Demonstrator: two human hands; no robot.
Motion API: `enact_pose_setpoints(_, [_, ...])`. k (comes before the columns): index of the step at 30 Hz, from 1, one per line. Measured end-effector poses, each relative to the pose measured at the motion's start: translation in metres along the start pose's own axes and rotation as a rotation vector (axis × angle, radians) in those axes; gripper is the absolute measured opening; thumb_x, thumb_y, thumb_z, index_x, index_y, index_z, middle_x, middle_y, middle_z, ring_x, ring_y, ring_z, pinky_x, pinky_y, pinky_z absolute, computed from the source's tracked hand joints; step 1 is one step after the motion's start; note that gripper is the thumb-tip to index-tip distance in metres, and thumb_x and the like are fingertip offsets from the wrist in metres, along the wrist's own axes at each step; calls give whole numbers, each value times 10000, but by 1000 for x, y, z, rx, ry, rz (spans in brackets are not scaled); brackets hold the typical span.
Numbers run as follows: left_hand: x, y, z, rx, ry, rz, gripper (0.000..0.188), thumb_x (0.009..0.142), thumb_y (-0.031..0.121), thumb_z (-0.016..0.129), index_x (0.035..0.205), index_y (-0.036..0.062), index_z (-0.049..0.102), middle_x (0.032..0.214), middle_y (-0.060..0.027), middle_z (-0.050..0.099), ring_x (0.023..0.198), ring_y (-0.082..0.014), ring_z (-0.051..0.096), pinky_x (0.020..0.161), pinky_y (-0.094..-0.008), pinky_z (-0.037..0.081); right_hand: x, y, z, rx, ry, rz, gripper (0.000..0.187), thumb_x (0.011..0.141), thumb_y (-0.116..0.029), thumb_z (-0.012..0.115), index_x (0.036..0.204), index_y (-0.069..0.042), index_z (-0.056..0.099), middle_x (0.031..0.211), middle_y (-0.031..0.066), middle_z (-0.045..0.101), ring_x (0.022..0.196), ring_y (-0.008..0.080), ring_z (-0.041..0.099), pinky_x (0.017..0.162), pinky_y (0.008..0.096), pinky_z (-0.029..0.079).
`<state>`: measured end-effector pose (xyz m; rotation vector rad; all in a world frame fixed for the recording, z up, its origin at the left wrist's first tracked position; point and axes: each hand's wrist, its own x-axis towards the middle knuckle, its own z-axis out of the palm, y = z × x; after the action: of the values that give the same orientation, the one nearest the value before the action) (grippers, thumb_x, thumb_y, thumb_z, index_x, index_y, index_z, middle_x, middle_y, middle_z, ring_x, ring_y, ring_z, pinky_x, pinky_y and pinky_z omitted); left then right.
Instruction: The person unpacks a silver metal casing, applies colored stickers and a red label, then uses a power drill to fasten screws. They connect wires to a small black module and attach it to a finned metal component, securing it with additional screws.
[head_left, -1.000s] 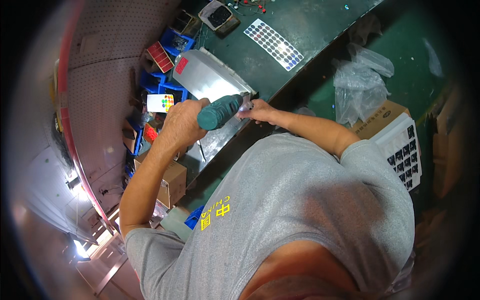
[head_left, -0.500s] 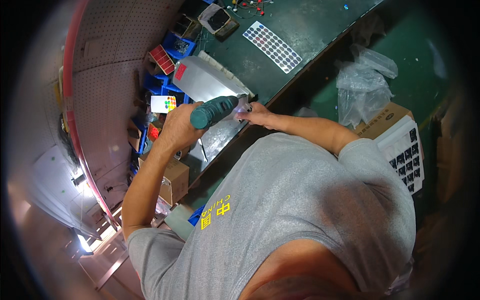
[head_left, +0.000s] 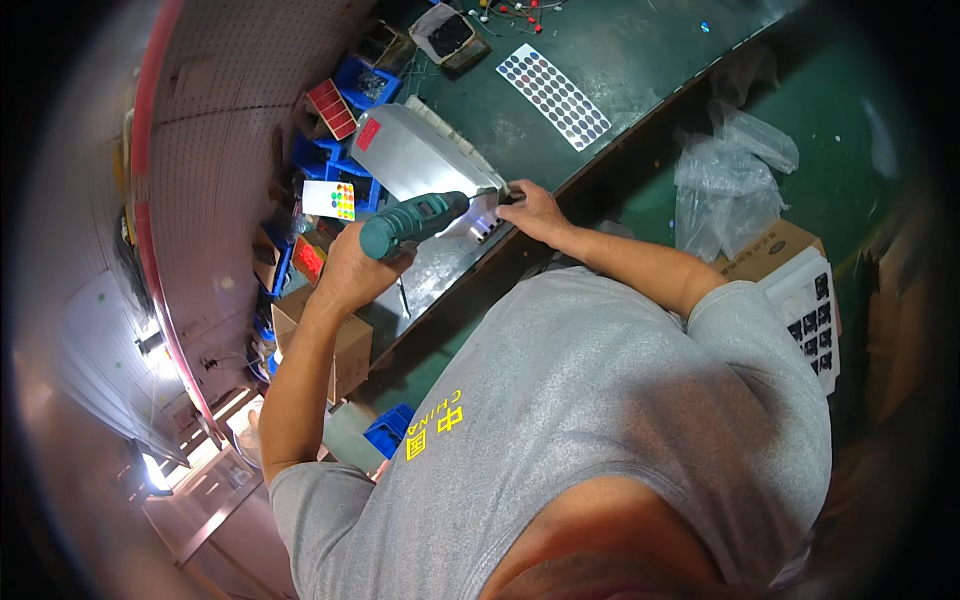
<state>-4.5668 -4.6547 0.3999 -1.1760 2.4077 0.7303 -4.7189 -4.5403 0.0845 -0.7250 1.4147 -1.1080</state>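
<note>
My left hand (head_left: 352, 275) is wrapped round the grip of a dark green cordless screwdriver (head_left: 408, 222). Its thin bit points right, toward the near end of a silver metal case (head_left: 418, 158) lying on the bench. At that end's upper corner, the fingers of my right hand (head_left: 537, 213) are bent together by the bit's tip. Whatever they pinch is too small to make out. A red label (head_left: 369, 134) marks the case's far end. Bright light falls on the near end, below the bit, where small dark fittings (head_left: 487, 230) show.
On the green bench (head_left: 640, 75) lie a sheet of round stickers (head_left: 553, 97) and a sheet of coloured dots (head_left: 329, 200). Blue bins (head_left: 366, 84) line the back. A long thin tool (head_left: 404, 298) rests near the edge. Plastic bags (head_left: 728, 190) and a carton (head_left: 775, 250) stand right.
My right hand has moved from the lower part of the case's near end up to its upper corner. The screwdriver has shifted slightly left, and its bit now shows.
</note>
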Motion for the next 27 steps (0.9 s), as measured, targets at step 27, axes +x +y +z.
enact_pose_setpoints(27, [-58, -221, -34, -765, 549, -318, 414, 824, 219, 801, 1175, 29, 693, 1085, -54, 701, 1012, -169, 630, 921, -329, 511, 62, -72, -16, 175, 189, 179, 126, 919, -112, 643, 989, -18, 690, 752, 8, 599, 587, 92, 525, 498, 257, 419])
